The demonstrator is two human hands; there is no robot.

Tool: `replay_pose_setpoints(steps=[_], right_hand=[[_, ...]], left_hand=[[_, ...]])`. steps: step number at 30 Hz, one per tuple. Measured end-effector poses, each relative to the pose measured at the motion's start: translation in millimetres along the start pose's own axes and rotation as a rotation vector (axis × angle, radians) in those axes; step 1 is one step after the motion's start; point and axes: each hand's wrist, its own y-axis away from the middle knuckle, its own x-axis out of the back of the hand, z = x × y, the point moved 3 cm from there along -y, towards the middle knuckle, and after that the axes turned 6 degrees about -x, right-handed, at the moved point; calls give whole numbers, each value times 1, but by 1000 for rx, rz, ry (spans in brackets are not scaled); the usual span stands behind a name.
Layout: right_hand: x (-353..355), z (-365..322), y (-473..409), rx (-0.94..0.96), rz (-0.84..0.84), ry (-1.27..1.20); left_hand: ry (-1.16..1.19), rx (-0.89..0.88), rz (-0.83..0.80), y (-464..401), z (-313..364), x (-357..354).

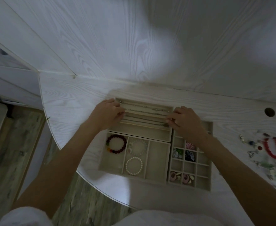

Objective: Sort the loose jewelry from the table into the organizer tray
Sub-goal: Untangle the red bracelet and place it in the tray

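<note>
Both hands (pixel 106 111) (pixel 182 119) pinch a chain's (pixel 143 123) ends, laying it straight in the tray (pixel 160 158), so next up's probably the pile (pixel 267 152) right on the worktop (pixel 72 101).

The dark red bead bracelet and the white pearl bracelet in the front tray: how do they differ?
The dark red bead bracelet has large dark beads with a few coloured ones; the white pearl bracelet has small, uniform pale beads. The dark one lies alone in the left compartment of the front tray; the pearl one lies in the middle compartment, nearer the person, below another pale bracelet. Both lie flat as closed rings, untouched by either hand.
</note>
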Motion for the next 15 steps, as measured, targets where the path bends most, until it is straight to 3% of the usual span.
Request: replay_pose_setpoints(steps=[8,11,15], right_hand=[[50,55,147,-196,67,30],[51,100,203,-398,51,47],[57,158,241,-629,84,21]], left_hand=[[379,123,337,-22,173,-15],[416,163,282,-38,240,-39],[324,173,86,-58,296,-76]])
